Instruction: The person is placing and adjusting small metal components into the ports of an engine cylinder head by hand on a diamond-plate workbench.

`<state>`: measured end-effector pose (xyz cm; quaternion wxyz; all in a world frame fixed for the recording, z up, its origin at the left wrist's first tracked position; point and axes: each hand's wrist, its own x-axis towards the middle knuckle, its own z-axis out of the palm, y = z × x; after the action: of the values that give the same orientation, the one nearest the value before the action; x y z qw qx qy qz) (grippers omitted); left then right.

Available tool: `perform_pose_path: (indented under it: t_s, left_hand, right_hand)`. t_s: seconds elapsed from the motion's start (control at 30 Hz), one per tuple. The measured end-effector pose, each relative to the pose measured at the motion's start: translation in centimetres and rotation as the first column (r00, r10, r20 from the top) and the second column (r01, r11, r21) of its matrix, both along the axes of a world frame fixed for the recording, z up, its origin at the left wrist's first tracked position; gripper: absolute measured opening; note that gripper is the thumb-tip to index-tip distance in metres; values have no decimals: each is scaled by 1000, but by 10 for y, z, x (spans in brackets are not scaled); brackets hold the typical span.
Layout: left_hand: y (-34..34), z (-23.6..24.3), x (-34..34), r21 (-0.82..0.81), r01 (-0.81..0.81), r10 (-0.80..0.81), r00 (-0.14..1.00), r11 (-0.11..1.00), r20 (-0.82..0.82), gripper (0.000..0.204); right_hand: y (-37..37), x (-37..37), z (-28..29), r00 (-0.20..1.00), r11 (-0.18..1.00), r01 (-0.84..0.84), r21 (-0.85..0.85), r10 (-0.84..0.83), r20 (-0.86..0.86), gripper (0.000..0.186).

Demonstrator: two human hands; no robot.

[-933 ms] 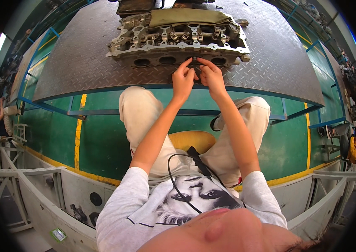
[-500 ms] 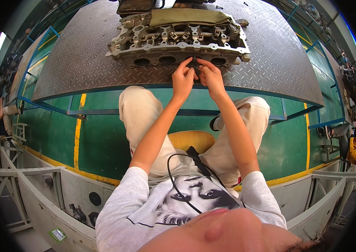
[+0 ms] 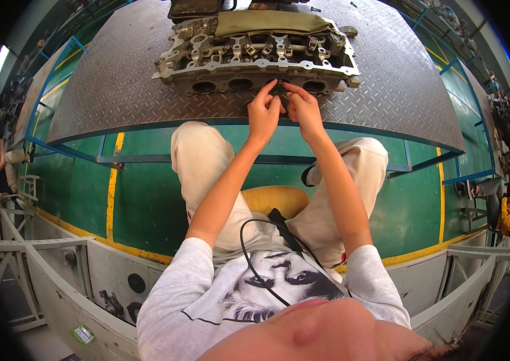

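A metal engine cylinder head (image 3: 261,67) lies on the table, with a row of oval ports along its near side. My left hand (image 3: 263,117) reaches it from the left, index finger stretched out and the other fingers curled. Opposite, my right hand (image 3: 305,114) is held much the same way. The two index fingertips sit close together at a port between the second port (image 3: 240,85) and the rightmost port (image 3: 314,86). Both hands appear to hold nothing, though the fingertips partly hide that port and any small part there.
Under the cylinder head is a tread-plate table (image 3: 122,72) with a blue frame (image 3: 164,159). An olive cloth (image 3: 270,23) rests across the far side of the cylinder head. Dark parts (image 3: 194,8) stand behind it. Grey metal frames (image 3: 50,283) and other people (image 3: 11,165) are farther off.
My two index fingertips have shifted slightly at the port, the right one moving a little away from the left. The cylinder head has not moved.
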<state>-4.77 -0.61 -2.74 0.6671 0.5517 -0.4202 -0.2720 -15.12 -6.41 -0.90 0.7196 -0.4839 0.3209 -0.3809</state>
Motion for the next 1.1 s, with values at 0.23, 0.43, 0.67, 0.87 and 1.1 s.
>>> perform_pose_path:
  t_s: [0.23,0.43,0.67,0.87,1.1]
  left_hand:
    - [-1,-3,1,22,-58,57,997,998,43,38]
    - [-2,-7,2,-34,-111,115,983,993,144,36]
    - [-1,-3,-1,-90,-108,123,976,990,180,39]
    - [-4,-11,0,-54,-151,160,958,987,239,40]
    - [-6,-15,0,-77,-167,180,959,983,218,40]
  right_hand:
    - [-1,-1,4,997,997,46,-54,-43,59,33]
    - [2,1,4,999,1000,-11,13,10,39,34]
    - [-7,-4,0,990,995,20,93,-32,135,30]
    - [-6,-1,-1,994,991,-70,117,60,88,30]
    - [-4,1,-2,997,997,-15,77,9,75,30]
